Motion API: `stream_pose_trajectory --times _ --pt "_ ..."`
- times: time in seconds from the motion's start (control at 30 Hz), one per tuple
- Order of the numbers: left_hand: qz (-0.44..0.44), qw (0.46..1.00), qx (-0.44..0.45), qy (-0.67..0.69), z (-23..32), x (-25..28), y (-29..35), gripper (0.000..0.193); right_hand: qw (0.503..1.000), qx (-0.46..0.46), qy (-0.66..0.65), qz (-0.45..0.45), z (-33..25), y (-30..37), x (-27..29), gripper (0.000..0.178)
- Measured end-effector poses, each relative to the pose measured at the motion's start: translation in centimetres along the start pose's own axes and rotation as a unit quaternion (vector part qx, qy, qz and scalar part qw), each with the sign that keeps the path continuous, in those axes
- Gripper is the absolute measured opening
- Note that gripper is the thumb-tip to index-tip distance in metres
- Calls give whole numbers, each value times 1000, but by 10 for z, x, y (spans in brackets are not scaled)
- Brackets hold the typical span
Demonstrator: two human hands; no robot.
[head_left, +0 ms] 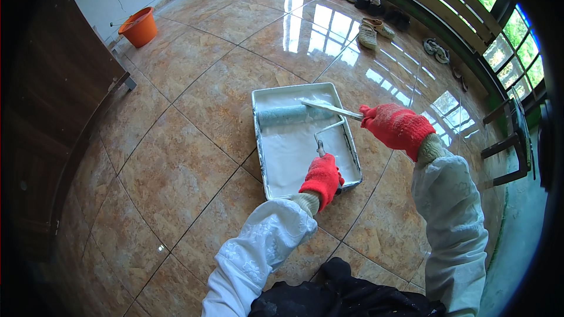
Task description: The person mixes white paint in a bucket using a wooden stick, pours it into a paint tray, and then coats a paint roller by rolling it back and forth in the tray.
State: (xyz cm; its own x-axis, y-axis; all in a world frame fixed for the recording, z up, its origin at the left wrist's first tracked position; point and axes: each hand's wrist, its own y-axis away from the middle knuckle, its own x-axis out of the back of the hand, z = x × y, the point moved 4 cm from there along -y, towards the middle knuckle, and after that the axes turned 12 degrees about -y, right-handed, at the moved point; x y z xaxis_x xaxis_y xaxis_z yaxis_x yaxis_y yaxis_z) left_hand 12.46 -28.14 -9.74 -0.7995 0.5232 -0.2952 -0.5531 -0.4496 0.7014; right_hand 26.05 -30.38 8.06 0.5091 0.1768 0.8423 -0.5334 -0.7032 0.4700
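A white paint tray [267,170] holding a layer of white paint rests on the tiled floor in front of me. My left hand [322,181], in a red glove, is closed round the handle of a paint roller over the tray's near part. The roller's pale blue-green sleeve [285,116] lies across the far part of the tray. My right hand [398,129], also red-gloved, grips a flat, paint-smeared stick [338,109] beyond the tray's right rim. The stick's far end reaches the right part of the sleeve; whether they touch, I cannot tell.
Glossy brown floor tiles [170,170] surround the tray. An orange bucket [139,28] stands by the far left wall, near a dark wooden piece of furniture [64,94]. Several shoes [368,34] line the right side below a wooden bench [449,0]. A dark chair [511,141] stands at right.
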Motion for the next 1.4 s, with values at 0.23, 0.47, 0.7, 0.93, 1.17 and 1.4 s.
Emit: stream_pose_trajectory --times 0.23,0.47,0.7,0.93,1.17,1.4 --pt "-3 999 7 -33 13 -1 -11 28 999 38 -27 13 3 -11 -11 32" --pt "-2 1000 1 -22 17 4 -18 22 997 61 -45 27 -9 -6 -26 31" --pt "3 1000 4 -9 18 0 -13 25 994 64 25 85 3 15 -37 38" --pt "6 1000 4 11 6 1 -4 23 995 52 -4 87 16 25 -45 44" --pt "-2 1000 5 8 -12 5 7 24 997 67 -2 48 12 45 -56 50" --pt "-3 1000 -2 -29 -22 3 22 25 992 61 -33 102 28 63 -63 49"
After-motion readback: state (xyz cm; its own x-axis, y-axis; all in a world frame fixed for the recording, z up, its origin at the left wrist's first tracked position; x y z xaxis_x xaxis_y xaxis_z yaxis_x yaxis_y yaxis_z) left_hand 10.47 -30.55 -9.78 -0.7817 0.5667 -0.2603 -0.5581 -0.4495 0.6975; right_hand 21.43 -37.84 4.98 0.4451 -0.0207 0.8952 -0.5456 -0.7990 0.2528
